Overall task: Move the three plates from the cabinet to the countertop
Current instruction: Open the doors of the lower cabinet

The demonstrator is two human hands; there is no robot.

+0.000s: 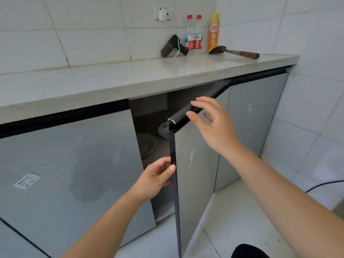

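The middle cabinet door (193, 164) stands partly open below the pale stone countertop (111, 79). My left hand (158, 175) grips the door's dark free edge, thumb on the front. My right hand (212, 121) hovers at the door's top rail with fingers spread, the fingertips touching or just above it. In the dark cabinet, a grey plate (147, 144) lies on the shelf. Behind it a white plate (162, 130) with a red mark shows partly. The door hides the rest of the inside.
At the back of the countertop stand two water bottles (193, 34), a yellow detergent bottle (213, 32), a black device (174, 46) on a white cable, and a wooden-handled spatula (234, 51). Shut cabinet doors flank the open one. A black cable (323, 185) crosses the tiled floor at right.
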